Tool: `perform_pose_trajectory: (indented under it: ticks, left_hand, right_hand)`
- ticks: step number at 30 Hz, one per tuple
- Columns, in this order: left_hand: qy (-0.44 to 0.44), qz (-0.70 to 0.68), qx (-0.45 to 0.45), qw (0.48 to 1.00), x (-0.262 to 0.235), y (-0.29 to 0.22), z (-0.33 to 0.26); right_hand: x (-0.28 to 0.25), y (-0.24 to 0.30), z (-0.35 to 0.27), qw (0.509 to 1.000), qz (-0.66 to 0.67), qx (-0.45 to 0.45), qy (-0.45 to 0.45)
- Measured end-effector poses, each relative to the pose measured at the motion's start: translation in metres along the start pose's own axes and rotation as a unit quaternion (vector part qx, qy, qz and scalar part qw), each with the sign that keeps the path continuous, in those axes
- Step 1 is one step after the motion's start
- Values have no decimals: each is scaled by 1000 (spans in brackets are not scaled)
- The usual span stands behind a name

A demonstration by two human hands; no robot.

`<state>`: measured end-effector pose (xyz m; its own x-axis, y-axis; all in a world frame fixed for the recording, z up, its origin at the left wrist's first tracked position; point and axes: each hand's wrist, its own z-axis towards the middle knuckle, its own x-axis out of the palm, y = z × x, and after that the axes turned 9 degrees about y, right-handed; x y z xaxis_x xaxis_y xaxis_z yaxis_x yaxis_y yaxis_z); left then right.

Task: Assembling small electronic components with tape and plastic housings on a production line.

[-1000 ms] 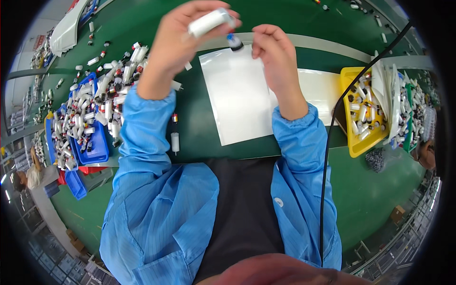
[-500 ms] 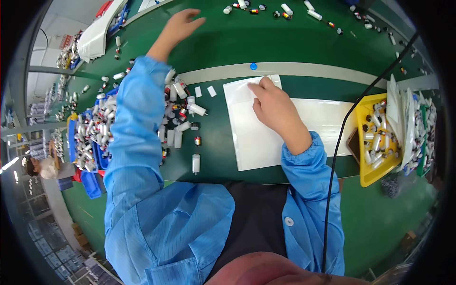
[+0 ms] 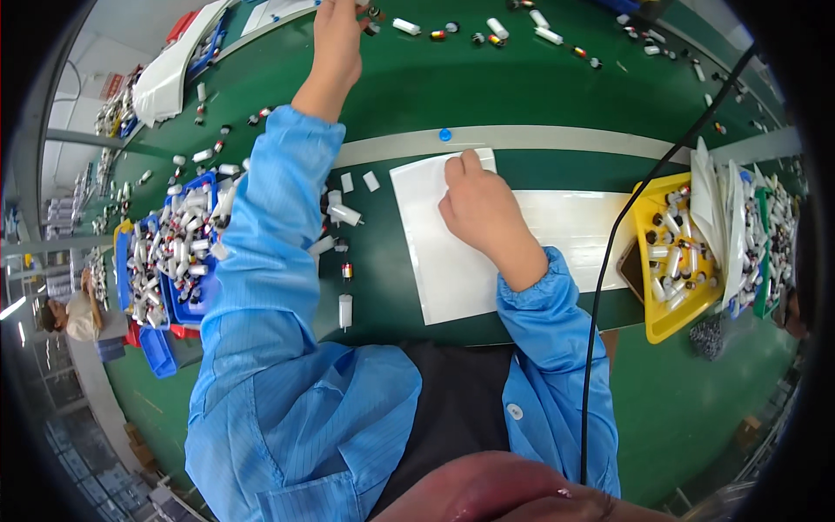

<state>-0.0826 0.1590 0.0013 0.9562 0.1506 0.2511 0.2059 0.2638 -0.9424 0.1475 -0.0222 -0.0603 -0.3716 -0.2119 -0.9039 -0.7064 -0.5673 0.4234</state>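
Observation:
My left hand (image 3: pixel 337 52) stretches out to the far edge of the view. Its fingers are partly cut off there and look closed beside small dark and white parts (image 3: pixel 372 26); what they hold is unclear. Over a white sheet (image 3: pixel 435 252) in front of me, my right hand (image 3: pixel 483 209) has its fingers curled in. Anything inside them is hidden. Left of the sheet lie a white cylinder (image 3: pixel 345 311) with a metal pin, a small red-and-yellow banded part (image 3: pixel 348 271) and two little white tabs (image 3: pixel 370 181). My left sleeve covers part of a pile of white cylinders (image 3: pixel 345 213).
Blue bins (image 3: pixel 202 304) full of white cylinders stand at the left. A yellow tray (image 3: pixel 670 326) of similar parts sits at the right. A black cable (image 3: pixel 613 235) hangs across the right side. Loose parts (image 3: pixel 496 35) lie on the far green surface beyond a pale strip (image 3: pixel 557 143).
My left hand has moved farther away and its spread fingers have drawn in near the small parts. My right hand's fingers have curled more over the sheet. The view has shifted slightly.

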Motion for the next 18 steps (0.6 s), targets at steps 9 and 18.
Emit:
perform_pose_trajectory:
  ticks: [9,18]
  left_hand:
    - [10,-304,-283,909,22,-24,-150]
    - [-6,-345,-319,883,30,5,-159]
  right_hand:
    - [-19,-9,-1,992,122,-31,-8]
    - [-18,-11,6,945,268,111,-150]
